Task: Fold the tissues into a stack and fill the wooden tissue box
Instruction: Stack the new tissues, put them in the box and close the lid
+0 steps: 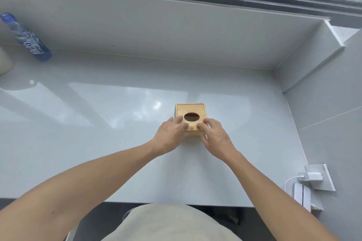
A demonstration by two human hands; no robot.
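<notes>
A small square wooden tissue box (191, 108) stands on the pale glossy counter (98, 123), right of centre. Its lid has a dark oval hole (191, 117) in the middle. My left hand (170, 135) rests on the box's near left corner, fingers spread over the lid beside the hole. On the near right corner lies my right hand (214, 136), fingertips on the lid's front edge and thumb down the box's side. Both hands touch the box. No tissues are in sight.
A blue-labelled plastic bottle (29, 39) stands at the far left by the back wall, with a white object (4, 60) beside it. At the right wall, a white charger (312, 177) is plugged into a socket above a white device (302, 194). A window runs along the back.
</notes>
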